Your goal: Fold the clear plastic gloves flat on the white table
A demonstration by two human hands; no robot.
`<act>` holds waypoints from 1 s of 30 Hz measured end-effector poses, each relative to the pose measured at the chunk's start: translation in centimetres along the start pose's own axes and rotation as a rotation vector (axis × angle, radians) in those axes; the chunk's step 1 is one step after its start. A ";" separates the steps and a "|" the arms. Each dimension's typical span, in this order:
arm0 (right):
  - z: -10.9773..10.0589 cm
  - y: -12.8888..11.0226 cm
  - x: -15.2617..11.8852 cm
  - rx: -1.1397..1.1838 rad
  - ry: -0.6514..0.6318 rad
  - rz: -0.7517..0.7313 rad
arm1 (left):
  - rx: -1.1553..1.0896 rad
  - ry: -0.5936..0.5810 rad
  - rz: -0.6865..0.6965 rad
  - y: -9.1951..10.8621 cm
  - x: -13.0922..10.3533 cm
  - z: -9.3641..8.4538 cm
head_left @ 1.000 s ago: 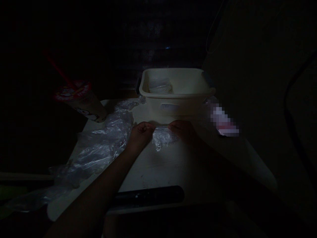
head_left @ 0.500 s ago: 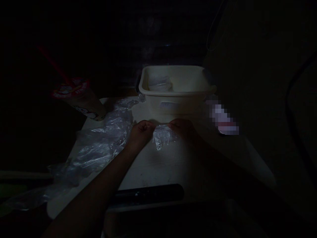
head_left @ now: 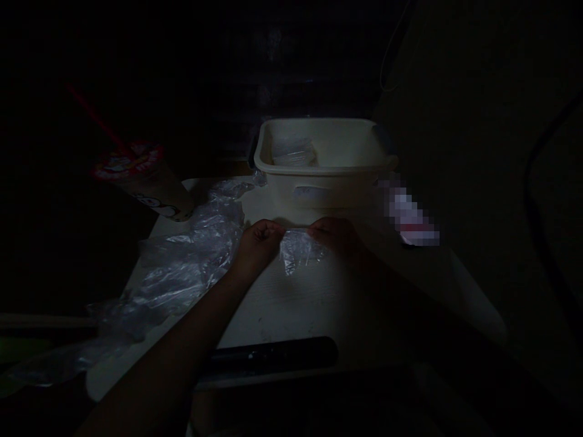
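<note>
In dim light, a small clear plastic bag (head_left: 297,247) hangs between my two hands above the pale table (head_left: 291,303). My left hand (head_left: 260,246) pinches its upper left corner. The upper right corner is pinched by my right hand (head_left: 334,237), which is darker and partly lost in shadow. Just beyond the hands stands a cream plastic tub (head_left: 328,188), with a stack of folded clear plastic (head_left: 294,152) inside at its left. A heap of crumpled clear plastic bags (head_left: 182,267) lies to the left of my left hand.
A drink cup (head_left: 159,191) with a red lid and red straw stands at the back left. A long black object (head_left: 277,355) lies along the near edge. Right of the tub is a blurred-out pinkish item (head_left: 412,218). A dark cable (head_left: 531,182) hangs at the far right.
</note>
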State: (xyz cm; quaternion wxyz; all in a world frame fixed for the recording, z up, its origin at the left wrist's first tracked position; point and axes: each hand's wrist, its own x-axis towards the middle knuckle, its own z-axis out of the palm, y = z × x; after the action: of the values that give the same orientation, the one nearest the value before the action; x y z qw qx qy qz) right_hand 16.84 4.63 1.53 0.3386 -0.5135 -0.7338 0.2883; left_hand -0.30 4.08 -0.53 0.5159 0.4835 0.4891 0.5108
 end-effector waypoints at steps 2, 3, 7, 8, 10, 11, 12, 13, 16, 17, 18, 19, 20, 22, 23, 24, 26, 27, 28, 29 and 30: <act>0.0 0.0 0.0 0.005 0.000 0.011 | -0.006 0.005 -0.005 0.2 -0.1 0.1; 0.0 0.1 0.0 0.008 -0.001 0.015 | -0.005 0.008 -0.006 0.3 -0.2 0.1; 0.0 0.2 0.1 0.018 0.018 0.025 | 0.025 0.014 0.003 0.7 -0.5 0.2; 0.0 0.2 0.1 0.013 0.021 0.031 | 0.031 0.014 0.007 0.8 -0.5 0.2; 0.0 0.3 0.2 -0.001 0.017 0.032 | 0.038 0.013 0.013 0.7 -0.5 0.2; 0.0 0.3 0.2 -0.008 0.015 0.028 | 0.042 0.012 0.014 0.7 -0.5 0.1; 0.0 0.3 0.2 -0.013 0.012 0.023 | 0.049 0.013 0.017 0.6 -0.4 0.1; 0.0 0.3 0.2 -0.015 0.014 0.019 | 0.057 0.014 0.020 0.6 -0.4 0.1; 0.0 0.3 0.1 -0.014 0.017 0.014 | 0.079 0.018 0.028 0.5 -0.3 0.1; 0.0 0.3 0.1 -0.016 0.016 0.011 | 0.079 0.020 0.026 0.6 -0.4 0.1; 0.0 0.2 0.1 -0.018 0.017 0.007 | 0.076 0.022 0.022 0.6 -0.4 0.1; 0.0 0.2 0.1 -0.019 0.017 0.004 | 0.073 0.022 0.017 0.7 -0.5 0.1; -0.1 0.1 0.1 -0.018 0.017 0.004 | 0.070 0.023 0.014 0.7 -0.5 0.2; -0.1 0.1 0.1 -0.012 0.018 0.012 | 0.068 0.023 0.014 0.8 -0.6 0.2; -0.1 0.0 0.1 -0.009 0.022 0.017 | 0.066 0.022 0.015 0.8 -0.6 0.2; -0.1 0.0 0.1 -0.004 0.021 0.020 | 0.062 0.020 0.017 0.8 -0.6 0.2; -0.1 0.1 0.1 -0.003 0.017 0.022 | 0.056 0.013 0.024 0.8 -0.6 0.2; -0.1 0.1 0.1 -0.005 0.013 0.023 | 0.058 0.011 0.028 0.8 -0.6 0.2; -0.1 0.1 0.1 -0.008 0.010 0.024 | 0.062 0.009 0.031 0.8 -0.6 0.2; -0.1 0.2 0.2 -0.014 0.010 0.025 | 0.068 0.008 0.033 0.8 -0.6 0.2; -0.1 0.2 0.2 -0.019 0.012 0.024 | 0.074 0.010 0.034 0.8 -0.5 0.2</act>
State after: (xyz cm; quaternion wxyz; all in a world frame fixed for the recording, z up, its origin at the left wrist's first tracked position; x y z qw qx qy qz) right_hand 17.01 4.85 1.46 0.3345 -0.5273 -0.7282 0.2826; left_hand -0.18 3.55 0.26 0.4861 0.5081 0.5020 0.5035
